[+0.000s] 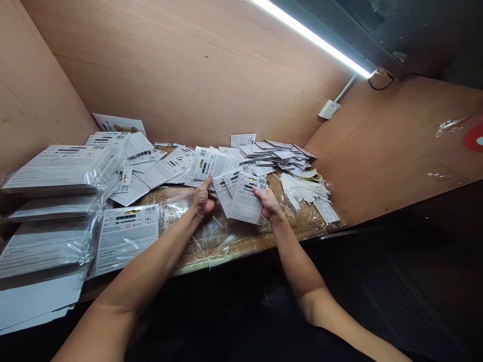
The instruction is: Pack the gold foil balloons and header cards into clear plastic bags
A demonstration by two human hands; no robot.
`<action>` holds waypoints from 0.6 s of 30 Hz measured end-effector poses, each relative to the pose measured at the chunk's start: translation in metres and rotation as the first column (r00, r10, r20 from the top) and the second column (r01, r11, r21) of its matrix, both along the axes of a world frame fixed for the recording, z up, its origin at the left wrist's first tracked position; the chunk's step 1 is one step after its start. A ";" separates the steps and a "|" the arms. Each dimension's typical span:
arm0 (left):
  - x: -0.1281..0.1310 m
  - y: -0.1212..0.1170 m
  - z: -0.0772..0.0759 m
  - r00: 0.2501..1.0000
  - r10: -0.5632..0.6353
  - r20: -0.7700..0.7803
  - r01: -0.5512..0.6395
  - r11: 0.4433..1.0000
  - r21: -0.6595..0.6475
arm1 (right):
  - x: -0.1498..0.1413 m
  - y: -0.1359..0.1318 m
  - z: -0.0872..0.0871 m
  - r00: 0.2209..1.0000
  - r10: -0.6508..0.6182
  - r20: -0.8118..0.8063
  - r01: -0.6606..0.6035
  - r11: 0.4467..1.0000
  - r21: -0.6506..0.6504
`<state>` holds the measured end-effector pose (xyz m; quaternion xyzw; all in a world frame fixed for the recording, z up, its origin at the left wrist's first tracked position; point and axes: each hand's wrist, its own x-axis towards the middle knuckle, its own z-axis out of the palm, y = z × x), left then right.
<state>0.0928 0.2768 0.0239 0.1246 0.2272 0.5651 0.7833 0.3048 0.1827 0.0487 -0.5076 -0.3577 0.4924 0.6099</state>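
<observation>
Both hands hold a fanned stack of white printed cards (237, 193) with barcodes above the wooden worktop (241, 241). My left hand (203, 200) grips the stack's left edge, thumb up along it. My right hand (268, 202) pinches the front card (247, 200) at its right side. More loose cards (211, 163) lie spread behind the hands, and a heap of them (277, 153) sits at the back right.
Clear-wrapped packs of larger printed sheets (53, 201) are stacked at the left, one pack (126, 236) lying flat beside them. A bundle of white sticks (305, 191) lies at the right. Plywood walls enclose the bench; a strip light (313, 37) glows above.
</observation>
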 end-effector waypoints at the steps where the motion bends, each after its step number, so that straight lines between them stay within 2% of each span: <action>1: -0.001 0.001 0.001 0.999 0.034 -0.004 -0.034 0.999 0.001 | 0.000 -0.003 -0.001 1.000 -0.002 -0.007 0.002 1.000 -0.003; 3: -0.001 0.003 0.002 0.996 0.090 -0.022 -0.090 0.996 -0.007 | 0.003 -0.009 0.000 1.000 -0.008 -0.019 0.008 1.000 -0.011; 6: -0.002 0.003 0.003 0.991 0.102 -0.088 -0.104 0.994 -0.018 | 0.014 -0.017 0.003 0.999 -0.039 -0.030 0.039 0.999 -0.003; 12: 0.003 -0.012 -0.001 0.986 -0.043 -0.160 0.058 0.994 0.093 | 0.041 -0.011 0.011 0.989 -0.139 -0.051 0.143 0.985 0.093; 15: 0.007 -0.018 -0.005 0.979 -0.114 -0.169 0.136 0.982 0.128 | 0.036 -0.006 0.006 0.993 -0.092 -0.076 0.095 0.995 0.034; 18: 0.009 -0.020 -0.005 0.985 -0.121 -0.125 0.132 0.988 0.083 | 0.025 -0.009 0.001 0.997 -0.011 -0.081 0.009 0.999 -0.033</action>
